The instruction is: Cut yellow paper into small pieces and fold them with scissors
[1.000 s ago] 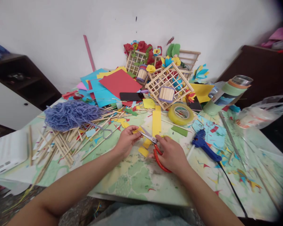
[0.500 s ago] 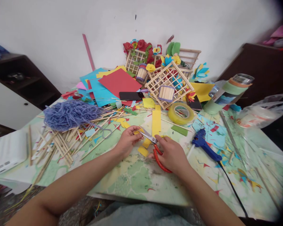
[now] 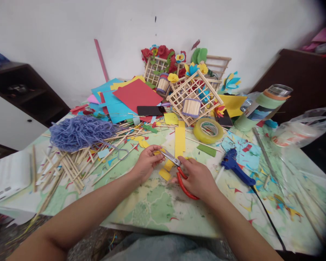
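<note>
My right hand (image 3: 197, 175) is closed around the red handles of a pair of scissors (image 3: 181, 177), whose blades point left toward my other hand. Pinched in the fingers of my left hand (image 3: 149, 163) is a small yellow paper piece (image 3: 157, 152), mostly covered by the fingertips and touching the blade tips. Beyond the scissors a yellow paper strip (image 3: 180, 139) lies flat on the table. Small cut yellow pieces (image 3: 164, 174) rest just below the blades, between my hands.
Blue yarn (image 3: 81, 132) and wooden sticks (image 3: 70, 168) cover the left side. A tape roll (image 3: 208, 130), a blue glue gun (image 3: 237, 168) with its cord and a green bottle (image 3: 262, 108) stand or lie right. Stick lattices (image 3: 194, 98) with paper flowers and coloured sheets (image 3: 138, 95) fill the back.
Almost nothing differs. Both hands, the scissors and the yellow piece keep nearly the same place, and the view has shifted very slightly.
</note>
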`<state>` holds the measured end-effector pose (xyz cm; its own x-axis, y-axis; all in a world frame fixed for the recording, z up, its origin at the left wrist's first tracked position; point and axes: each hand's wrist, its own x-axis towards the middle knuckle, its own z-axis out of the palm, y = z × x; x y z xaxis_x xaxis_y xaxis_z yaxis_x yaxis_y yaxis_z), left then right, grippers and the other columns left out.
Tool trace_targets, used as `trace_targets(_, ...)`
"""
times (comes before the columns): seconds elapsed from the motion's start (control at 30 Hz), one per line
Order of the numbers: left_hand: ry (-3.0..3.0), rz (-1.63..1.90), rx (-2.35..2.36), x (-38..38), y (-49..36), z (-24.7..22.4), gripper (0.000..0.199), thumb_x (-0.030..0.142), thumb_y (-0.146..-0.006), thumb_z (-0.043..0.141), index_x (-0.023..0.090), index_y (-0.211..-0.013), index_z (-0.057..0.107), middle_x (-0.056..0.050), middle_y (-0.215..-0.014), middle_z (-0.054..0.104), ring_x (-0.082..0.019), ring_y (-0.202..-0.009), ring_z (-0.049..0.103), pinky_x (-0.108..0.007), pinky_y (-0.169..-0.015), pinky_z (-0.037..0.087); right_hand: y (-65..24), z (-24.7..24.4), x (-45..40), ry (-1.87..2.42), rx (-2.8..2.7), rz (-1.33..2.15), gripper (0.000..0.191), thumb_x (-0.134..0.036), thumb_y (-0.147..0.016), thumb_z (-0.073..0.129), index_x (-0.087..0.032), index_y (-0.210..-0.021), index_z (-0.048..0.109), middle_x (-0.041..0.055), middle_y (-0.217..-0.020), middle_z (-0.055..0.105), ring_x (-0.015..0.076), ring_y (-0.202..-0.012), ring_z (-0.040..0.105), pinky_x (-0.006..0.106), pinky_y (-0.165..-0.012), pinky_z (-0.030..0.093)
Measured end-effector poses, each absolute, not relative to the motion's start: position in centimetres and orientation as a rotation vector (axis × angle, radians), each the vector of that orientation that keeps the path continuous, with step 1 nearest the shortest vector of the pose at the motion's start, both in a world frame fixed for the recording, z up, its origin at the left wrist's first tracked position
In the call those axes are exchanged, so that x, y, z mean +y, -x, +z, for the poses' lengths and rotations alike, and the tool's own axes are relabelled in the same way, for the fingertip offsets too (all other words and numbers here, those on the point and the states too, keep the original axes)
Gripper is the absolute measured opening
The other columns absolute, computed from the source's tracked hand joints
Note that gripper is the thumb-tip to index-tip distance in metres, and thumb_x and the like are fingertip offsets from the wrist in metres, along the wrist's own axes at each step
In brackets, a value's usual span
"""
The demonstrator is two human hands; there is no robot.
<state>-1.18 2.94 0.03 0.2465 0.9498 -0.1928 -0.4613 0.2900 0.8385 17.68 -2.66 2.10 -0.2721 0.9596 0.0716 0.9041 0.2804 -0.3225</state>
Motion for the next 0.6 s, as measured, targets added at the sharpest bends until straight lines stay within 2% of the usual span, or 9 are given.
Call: trace_targets(0.6, -0.835, 1.133, 0.902, 3.24, 1.47, 0.31, 0.035, 0.017, -0.061, 0.075, 0.019, -0.092, 0.058, 0.003, -0.072, 0.060, -0.006, -0.062, 0.055, -0.015, -0.060, 0.041, -17.84, 2.20, -2.62, 1.714, -2.255, 0.425, 0.053, -0.052, -0.077, 0.054, -0.022, -0.120, 0.053, 0.0044, -0.082, 0.063, 0.0185, -0.071, 0.059, 0.025, -0.063, 0.041)
